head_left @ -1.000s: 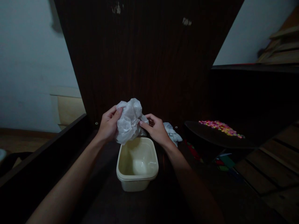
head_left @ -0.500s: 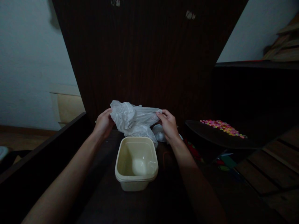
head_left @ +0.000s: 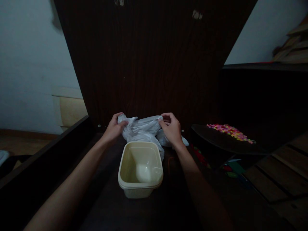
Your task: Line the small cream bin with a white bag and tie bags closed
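Note:
A crumpled white plastic bag (head_left: 144,125) is stretched between my hands, behind the container. My left hand (head_left: 115,129) is closed on the bag's left end, thumb in front. At its right end, my right hand (head_left: 171,127) pinches the edge between thumb and fingers. Lower folds of the bag rest on the dark surface. In front of it stands a cream plastic container (head_left: 141,189), upright, with its top uncovered and nothing visible inside. Another pale plastic bundle (head_left: 163,138) lies partly hidden behind my right wrist.
A dark wooden panel (head_left: 154,57) rises behind the hands. A low dark side board (head_left: 48,150) runs along the left. On the right, a curved dark shelf (head_left: 204,134) carries many small colourful pieces (head_left: 231,132). Wooden slats (head_left: 276,173) are at the lower right.
The bag has come down, and its raised, puffed left part is now gathered in my left hand. My left hand has moved right, nearer my right hand. The container stays put.

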Motion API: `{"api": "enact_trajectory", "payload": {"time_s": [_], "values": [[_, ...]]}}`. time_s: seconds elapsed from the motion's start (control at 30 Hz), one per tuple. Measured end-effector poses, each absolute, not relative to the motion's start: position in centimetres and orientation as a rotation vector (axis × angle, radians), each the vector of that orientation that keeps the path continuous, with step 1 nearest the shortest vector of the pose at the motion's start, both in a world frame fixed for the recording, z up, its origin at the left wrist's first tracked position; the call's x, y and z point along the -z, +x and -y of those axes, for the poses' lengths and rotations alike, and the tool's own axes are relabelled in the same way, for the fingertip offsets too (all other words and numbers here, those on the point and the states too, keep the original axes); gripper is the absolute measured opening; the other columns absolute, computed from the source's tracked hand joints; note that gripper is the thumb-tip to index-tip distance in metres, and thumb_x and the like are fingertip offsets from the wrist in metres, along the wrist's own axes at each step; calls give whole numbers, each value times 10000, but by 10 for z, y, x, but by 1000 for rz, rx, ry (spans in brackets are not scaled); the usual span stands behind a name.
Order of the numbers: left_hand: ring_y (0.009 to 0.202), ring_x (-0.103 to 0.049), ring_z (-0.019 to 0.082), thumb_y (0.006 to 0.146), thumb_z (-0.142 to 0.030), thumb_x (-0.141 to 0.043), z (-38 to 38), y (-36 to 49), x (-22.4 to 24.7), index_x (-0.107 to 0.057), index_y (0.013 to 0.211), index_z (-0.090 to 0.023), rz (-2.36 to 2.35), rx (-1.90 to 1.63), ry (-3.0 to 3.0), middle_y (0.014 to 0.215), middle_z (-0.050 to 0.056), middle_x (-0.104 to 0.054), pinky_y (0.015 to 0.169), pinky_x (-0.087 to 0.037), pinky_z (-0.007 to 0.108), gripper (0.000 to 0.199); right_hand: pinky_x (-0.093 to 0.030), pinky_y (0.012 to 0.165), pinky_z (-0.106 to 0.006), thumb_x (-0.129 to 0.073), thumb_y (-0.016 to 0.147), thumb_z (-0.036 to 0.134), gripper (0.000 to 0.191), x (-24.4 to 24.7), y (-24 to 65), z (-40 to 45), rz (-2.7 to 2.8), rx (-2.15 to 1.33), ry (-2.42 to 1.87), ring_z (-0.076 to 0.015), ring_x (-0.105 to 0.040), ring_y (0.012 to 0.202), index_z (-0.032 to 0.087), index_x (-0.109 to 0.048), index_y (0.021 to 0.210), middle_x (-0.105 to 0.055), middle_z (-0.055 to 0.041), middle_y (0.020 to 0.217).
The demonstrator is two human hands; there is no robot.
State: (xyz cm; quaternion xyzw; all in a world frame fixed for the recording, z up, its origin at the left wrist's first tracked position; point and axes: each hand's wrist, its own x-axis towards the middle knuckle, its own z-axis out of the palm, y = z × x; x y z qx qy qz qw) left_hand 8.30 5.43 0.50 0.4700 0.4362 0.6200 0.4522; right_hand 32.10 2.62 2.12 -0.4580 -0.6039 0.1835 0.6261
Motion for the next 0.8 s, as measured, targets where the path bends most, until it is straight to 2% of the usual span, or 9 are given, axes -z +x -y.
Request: {"api": "enact_trajectory", "payload": {"time_s": [0.1, 0.2, 0.3, 0.4, 0.43, 0.5, 0.6, 0.7, 0.8], "values": [[738, -705, 190, 821, -220, -651, -52, 87, -11, -576, 1239, -180, -1016, -1540, 1101, 919, 56, -699, 637, -553, 268, 427, -491, 905, -436, -703, 778, 329, 157, -28, 316, -15, 1512, -205, -1076, -250, -611, 947, 229, -645, 884, -673, -72, 957], [774, -709, 185, 865, -211, -613, -43, 94, -20, -580, 1279, -179, -921, -1540, 980, 979, 75, -715, 635, -555, 256, 416, -507, 892, -420, -693, 844, 391, 187, -32, 306, -6, 1769, -371, -982, -234, -646, 949, 223, -684, 925, -711, -63, 973], [902, -715, 211, 879, -222, -611, -27, 103, -29, -583, 1291, -191, -756, -1506, 876, 1092, 89, -719, 695, -581, 282, 414, -507, 954, -408, -769, 794, 461, 450, -28, 297, -6, 1868, -731, -888, -233, -656, 1072, 221, -653, 1156, -701, -79, 1179], [1085, -692, 290, 884, -305, -573, -11, 109, -36, -562, 1325, -204, -548, -1441, 923, 1213, 113, -705, 833, -600, 409, 452, -507, 953, -387, -856, 695, 467, 696, -21, 293, -12, 1841, -811, -860, -232, -653, 1072, 205, -570, 1273, -681, -89, 1196], [1131, -676, 316, 876, -325, -554, -7, 110, -37, -549, 1349, -210, -494, -1425, 964, 1247, 115, -696, 870, -593, 456, 486, -514, 913, -370, -865, 681, 464, 687, -19, 292, -13, 1829, -785, -859, -227, -656, 1032, 199, -573, 1244, -688, -80, 1152], [1200, -643, 351, 845, -330, -539, -3, 109, -37, -512, 1409, -232, -449, -1405, 1084, 1321, 106, -670, 929, -566, 519, 574, -510, 807, -328, -845, 705, 444, 513, -17, 292, -15, 1825, -692, -871, -207, -653, 914, 192, -612, 1086, -699, -47, 1018], [1314, -566, 356, 780, -259, -578, -8, 103, -32, -413, 1501, -291, -502, -1437, 1341, 1474, 65, -575, 1039, -503, 530, 740, -453, 682, -277, -756, 775, 363, 233, -21, 295, -15, 1799, -466, -951, -169, -604, 741, 200, -610, 856, -659, 8, 798], [1445, -425, 355, 746, -220, -619, -23, 96, -23, -289, 1564, -316, -526, -1547, 1669, 1629, 50, -388, 1156, -399, 539, 887, -432, 666, -264, -689, 779, 282, 115, -29, 301, -12, 1726, -195, -1025, -168, -598, 709, 205, -615, 821, -659, 16, 754], [1509, -319, 370, 792, -246, -650, -33, 88, -19, -209, 1590, -304, -580, -1601, 1926, 1696, 82, -225, 1184, -371, 540, 914, -442, 691, -271, -626, 770, 212, 35, -36, 307, -6, 1675, 25, -1073, -183, -626, 729, 208, -613, 803, -683, -3, 771]]}}
